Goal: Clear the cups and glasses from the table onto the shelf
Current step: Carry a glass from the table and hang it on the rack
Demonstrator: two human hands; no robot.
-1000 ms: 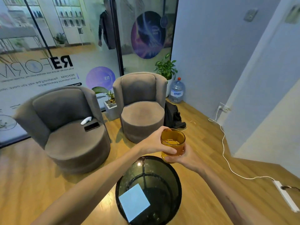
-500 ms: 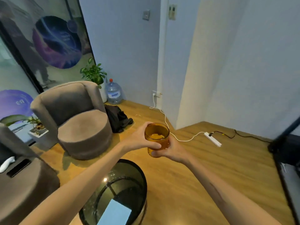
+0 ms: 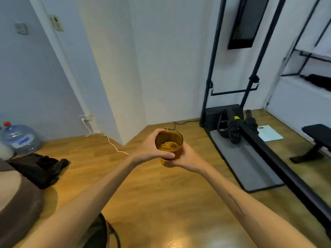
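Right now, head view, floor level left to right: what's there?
water bottle → black bag → white cable → left hand → amber glass → right hand → grey mat → paper sheet → black bench

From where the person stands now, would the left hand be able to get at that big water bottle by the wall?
Probably not from here. The left hand grips the amber glass together with the right hand, and the water bottle stands far off to the left, well beyond the arm, though open floor lies between.
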